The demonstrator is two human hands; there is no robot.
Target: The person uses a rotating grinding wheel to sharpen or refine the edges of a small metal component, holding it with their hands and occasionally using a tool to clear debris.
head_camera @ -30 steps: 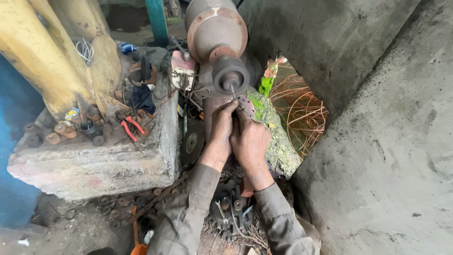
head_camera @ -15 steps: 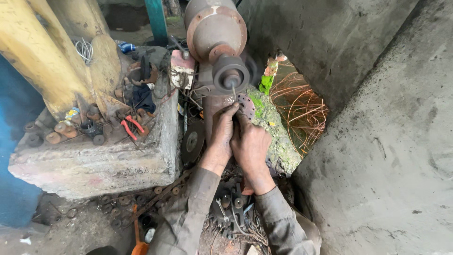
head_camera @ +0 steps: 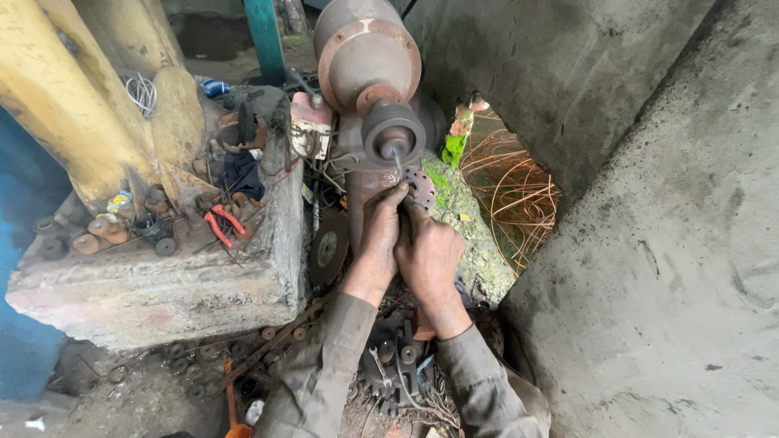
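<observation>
1. The round metal disc with holes (head_camera: 421,188) sits just under the motor's spinning tip (head_camera: 395,148); it looks hard, thin and sharp-edged, so hold its rim
2. Your left hand (head_camera: 379,243) and right hand (head_camera: 428,258) both pinch it tight
3. Copper wire (head_camera: 519,195) lies nearby

both arms come up from the bottom of the frame, forearms in grubby grey-brown sleeves, angling in toward each other so the wrists nearly meet. left hand (head_camera: 380,243) is stretched up, back of the hand facing the camera, fingers curled at the tip like it's pinching something small. right hand (head_camera: 428,253) sits pressed right against it, knuckles up, fingers tucked in alongside. both hands are grimy and touching each other.
</observation>
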